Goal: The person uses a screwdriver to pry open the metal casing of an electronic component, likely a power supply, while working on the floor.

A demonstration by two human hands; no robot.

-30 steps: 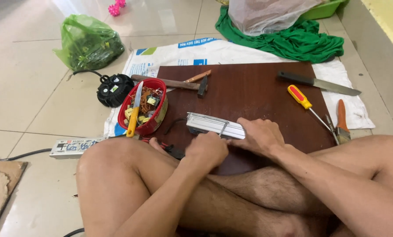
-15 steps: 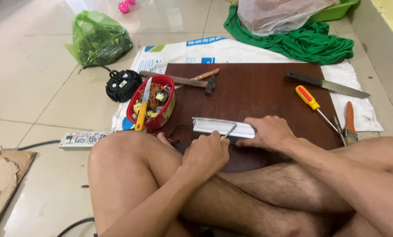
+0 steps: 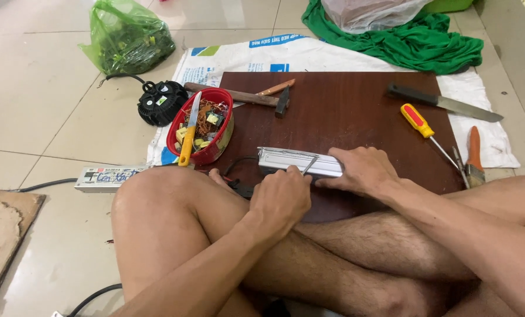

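A long grey metal box (image 3: 286,159) lies on a dark brown board (image 3: 344,111) in front of my crossed legs. My right hand (image 3: 359,170) presses down on the box's right end and holds it. My left hand (image 3: 280,199) is closed on a thin metal tool (image 3: 310,164), whose tip rests against the box's near edge. Black wires (image 3: 239,176) trail from the box's left end toward my knee.
Left of the box a red bowl (image 3: 211,94) holds small parts and a yellow-handled knife (image 3: 187,138). A hammer (image 3: 245,95), a large knife (image 3: 444,103), a red-and-yellow screwdriver (image 3: 418,122) and orange-handled pliers (image 3: 473,152) lie around. A round black device (image 3: 160,103) and a power strip (image 3: 107,178) sit left.
The view has shifted a little. Both hands stay on the metal box, and the thin tool in my left hand shows more plainly against its edge.
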